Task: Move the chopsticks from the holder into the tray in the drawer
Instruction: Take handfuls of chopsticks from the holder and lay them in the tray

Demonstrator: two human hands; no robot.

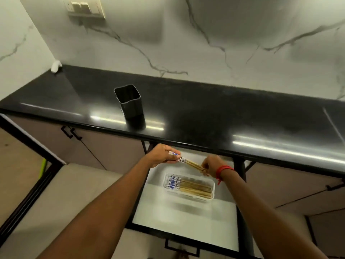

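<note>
A dark square holder (130, 101) stands upright on the black counter, and I see nothing inside it. Below the counter's edge the drawer (179, 215) is pulled out. A clear tray (209, 181) in it holds several wooden chopsticks (194, 187) with blue-and-white ends pointing left. Above the tray's far side, my left hand (162, 155) grips the patterned ends of a small bundle of chopsticks (192, 164). My right hand (211, 164), with a red thread on the wrist, pinches the bundle's thin tips.
The black counter (224, 113) runs across the view against a marble-patterned wall. A small white object (56, 66) lies in the back left corner. Cabinet doors with black handles (71, 132) sit left of the drawer. A wall switch plate (84, 6) is at upper left.
</note>
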